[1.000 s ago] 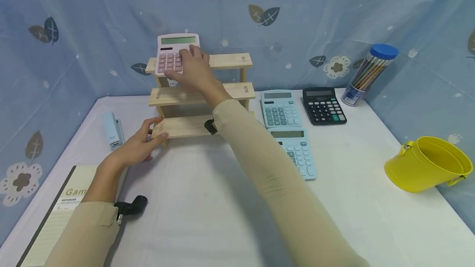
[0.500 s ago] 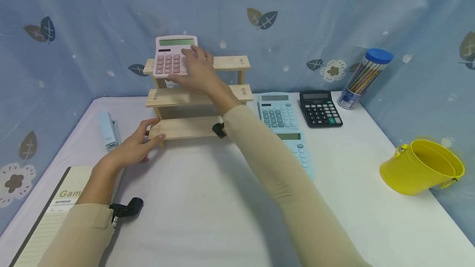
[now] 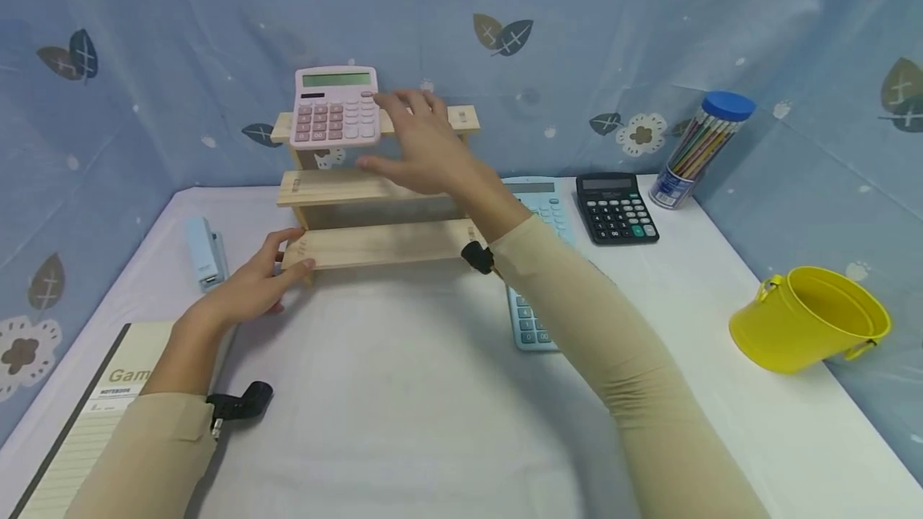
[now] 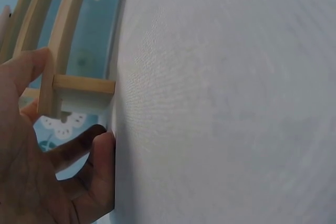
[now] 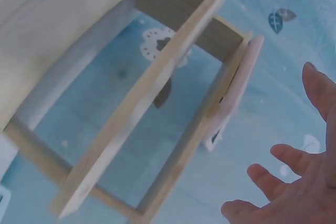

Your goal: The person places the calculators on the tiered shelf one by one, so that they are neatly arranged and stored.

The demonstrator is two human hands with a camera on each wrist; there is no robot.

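Note:
A pink calculator leans back on the left part of the top tier of a three-tier wooden shelf. Just right of it, my right hand is spread, with the index fingertip close to the calculator's edge; the right wrist view has these fingers apart from the calculator. My left hand holds the left end of the lowest tier between thumb and fingers. In the left wrist view, the thumb lies against the wood and other fingers curl below.
Light blue calculators lie partly under the right arm, beside a black calculator. Farther right are a pencil jar and a yellow bucket. A blue stapler and a notebook lie at the left.
My right hand has let go of the pink calculator and moved right, away from its face. The calculator stays on the top tier. My left hand keeps its hold on the shelf.

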